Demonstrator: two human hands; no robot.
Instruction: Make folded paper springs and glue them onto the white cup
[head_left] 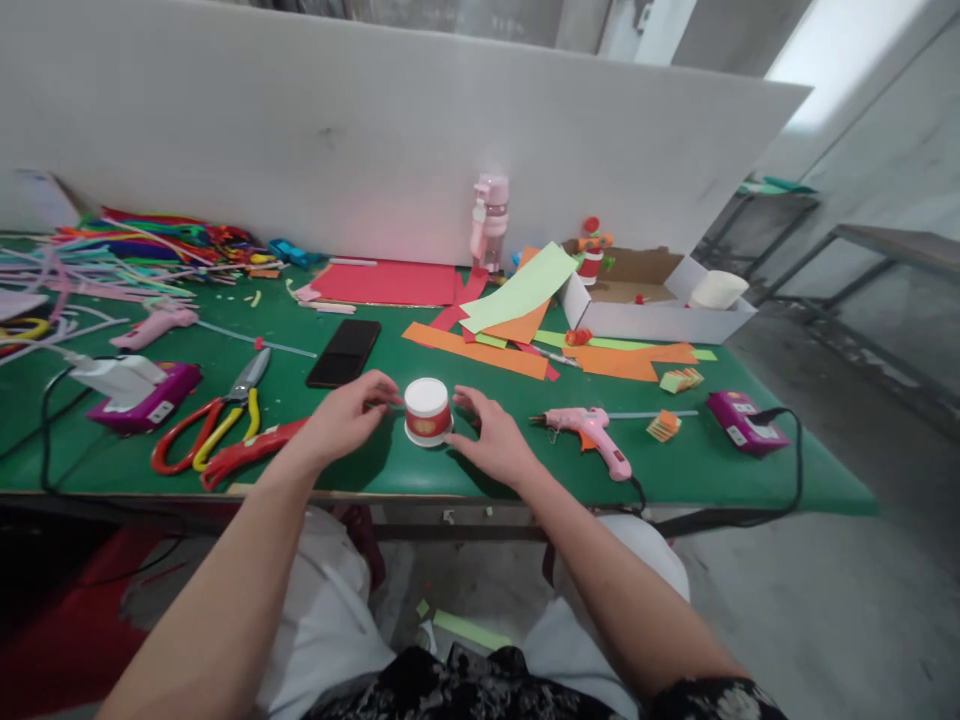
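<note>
A small white paper cup (427, 425) with a red band stands upside down on the green tabletop in front of me. My left hand (352, 410) is just left of it, fingers loosely curved and apart, fingertips close to the cup's side. On the other side, my right hand (491, 435) is open too, its thumb by the cup's rim; whether it touches I cannot tell. A pink hot glue gun (592, 430) lies to the right of my right hand. Beyond my left hand rests a black phone (344, 353).
Left are red-and-yellow-handled scissors (217, 420), a second pink glue gun (156, 326), a purple power strip (150, 400) and piled pipe cleaners (165, 245). Paper strips (480, 350), a pink bottle (491, 225) and a white box (652, 320) stand behind. Another purple power strip (739, 425) sits right.
</note>
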